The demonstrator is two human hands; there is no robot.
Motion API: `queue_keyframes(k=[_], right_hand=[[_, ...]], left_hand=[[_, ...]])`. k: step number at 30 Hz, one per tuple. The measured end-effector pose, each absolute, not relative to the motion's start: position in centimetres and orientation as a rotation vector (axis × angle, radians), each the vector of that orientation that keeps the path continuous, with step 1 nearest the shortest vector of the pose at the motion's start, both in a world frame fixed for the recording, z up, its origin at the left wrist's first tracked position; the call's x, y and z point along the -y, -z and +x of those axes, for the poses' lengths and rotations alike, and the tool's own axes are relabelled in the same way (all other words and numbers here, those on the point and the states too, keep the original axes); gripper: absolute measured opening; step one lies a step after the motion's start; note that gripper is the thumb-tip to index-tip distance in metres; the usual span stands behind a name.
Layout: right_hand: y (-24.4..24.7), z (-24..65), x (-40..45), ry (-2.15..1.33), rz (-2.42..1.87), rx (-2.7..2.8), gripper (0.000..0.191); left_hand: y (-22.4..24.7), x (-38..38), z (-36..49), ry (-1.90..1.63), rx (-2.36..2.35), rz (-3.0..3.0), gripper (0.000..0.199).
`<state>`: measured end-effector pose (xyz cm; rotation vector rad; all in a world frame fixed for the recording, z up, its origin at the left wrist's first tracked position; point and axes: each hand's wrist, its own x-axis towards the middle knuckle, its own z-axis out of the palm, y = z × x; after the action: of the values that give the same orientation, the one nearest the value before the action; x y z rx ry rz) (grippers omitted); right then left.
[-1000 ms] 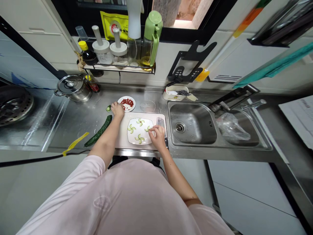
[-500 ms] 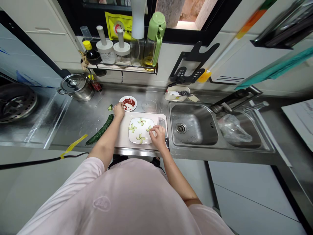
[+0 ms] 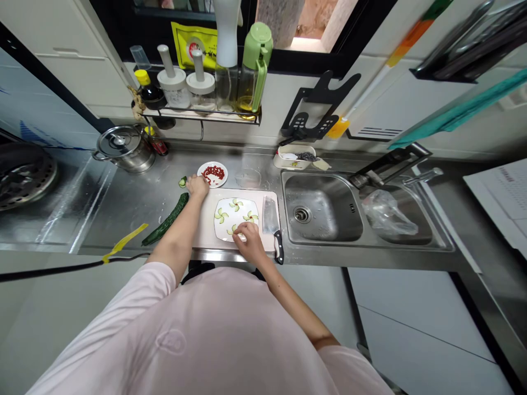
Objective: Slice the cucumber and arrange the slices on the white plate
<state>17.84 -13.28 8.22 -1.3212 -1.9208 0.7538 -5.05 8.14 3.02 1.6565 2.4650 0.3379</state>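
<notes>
Shiny metal covers the counter [image 3: 111, 206] under a window. On it lies a pale cutting board [image 3: 205, 222], and on the board sits a square white plate [image 3: 236, 218]. Four little flowers made of thin green slices [image 3: 221, 215] lie on the plate, and the one on the right has a red middle. The right hand [image 3: 249, 243] is over the flower nearest the person. Its thumb and pointing finger are almost pinched together, but I cannot tell if they have hold of something tiny.

The left hand [image 3: 198, 186] is at the edge of a round white plate [image 3: 202, 169] with red bits [image 3: 214, 173] on it. Its fingers are bent down, and I cannot tell how far apart they are or if they hold anything.

A big knife [image 3: 270, 215] lies on the right side of the board, with its black handle toward the person. Left of the board is a long green cucumber [image 3: 167, 221]. Farther out are a metal pot [image 3: 125, 151] on the left and a sink [image 3: 329, 214] on the right.
</notes>
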Motion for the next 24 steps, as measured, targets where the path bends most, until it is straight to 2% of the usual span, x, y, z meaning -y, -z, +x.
queue_keyframes(k=[9, 12, 19, 24], right_hand=[[-8.6, 18.4, 12.6, -0.749, -1.308, 1.899, 0.010], [-8.7, 18.5, 12.3, -0.727, -1.318, 1.896, 0.010], [-8.8, 18.5, 11.3, -0.683, -1.321, 1.876, 0.009], [-9.2, 18.8, 10.2, -0.637, -1.329, 1.850, 0.010]], left_hand=[[-3.5, -7.9, -6.0, -0.477, -2.436, 1.519, 0.028], [-3.6, -7.9, -6.2, -0.624, -2.385, 1.362, 0.025], [-5.1, -7.4, -4.0, -1.265, -1.839, 0.803, 0.015], [-7.4, -5.8, -2.0, -1.349, -1.586, 0.643, 0.016]])
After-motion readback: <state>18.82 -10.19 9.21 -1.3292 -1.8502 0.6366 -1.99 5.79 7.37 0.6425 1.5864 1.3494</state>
